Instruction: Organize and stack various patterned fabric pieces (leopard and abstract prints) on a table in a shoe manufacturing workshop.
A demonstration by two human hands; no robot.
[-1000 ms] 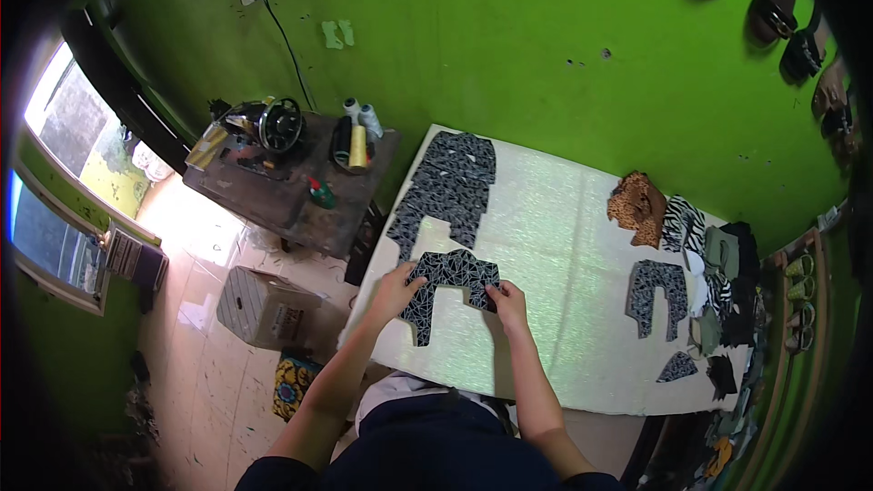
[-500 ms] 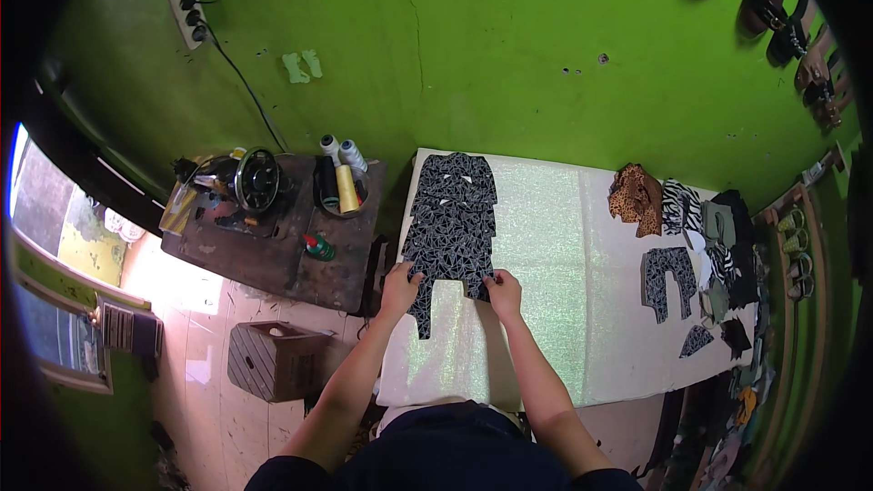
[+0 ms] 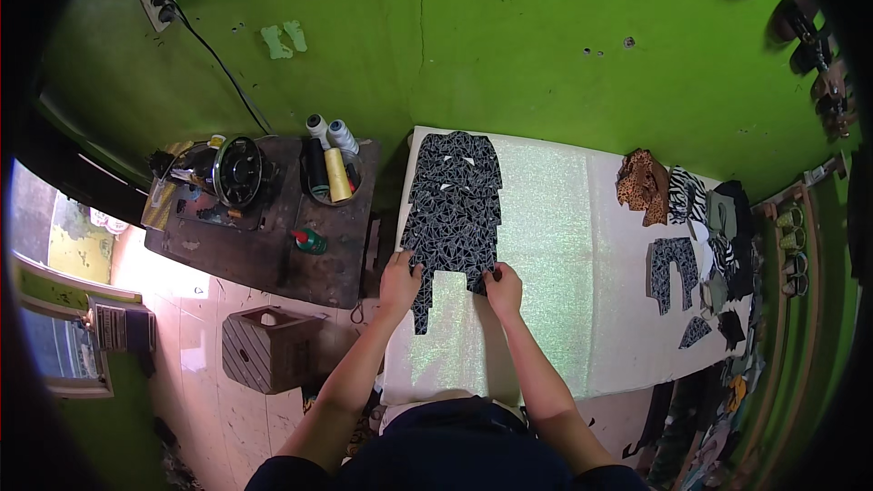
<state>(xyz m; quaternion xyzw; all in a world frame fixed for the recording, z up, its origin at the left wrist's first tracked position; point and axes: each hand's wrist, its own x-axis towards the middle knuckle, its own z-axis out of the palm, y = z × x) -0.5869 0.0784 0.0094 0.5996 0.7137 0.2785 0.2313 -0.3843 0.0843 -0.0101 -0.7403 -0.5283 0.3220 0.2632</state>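
Black fabric pieces (image 3: 452, 209) with a pale line pattern lie overlapping in a column on the left part of the white-covered table (image 3: 536, 309). The nearest piece has two leg-like strips pointing toward me, the left one hanging lower. My left hand (image 3: 400, 282) is closed on the left edge of this near piece, thumb pressed at its side. Opposite it, my right hand (image 3: 503, 291) pinches the piece's right edge by the shorter strip. Small white spots show among the farther layers.
At the left, a dark wooden table (image 3: 327, 282) carries a sewing machine (image 3: 238, 171), thread cones (image 3: 338, 173) and a green bottle with a red cap (image 3: 310, 241). A brown box (image 3: 268, 350) is on the floor. Cut fabric pieces (image 3: 671, 273) and a leopard-print cloth (image 3: 642, 184) lie at the right.
The view has shifted slightly, so the tables and wall sit higher in it. Both hands keep hold of the near fabric piece, with little visible movement relative to it.
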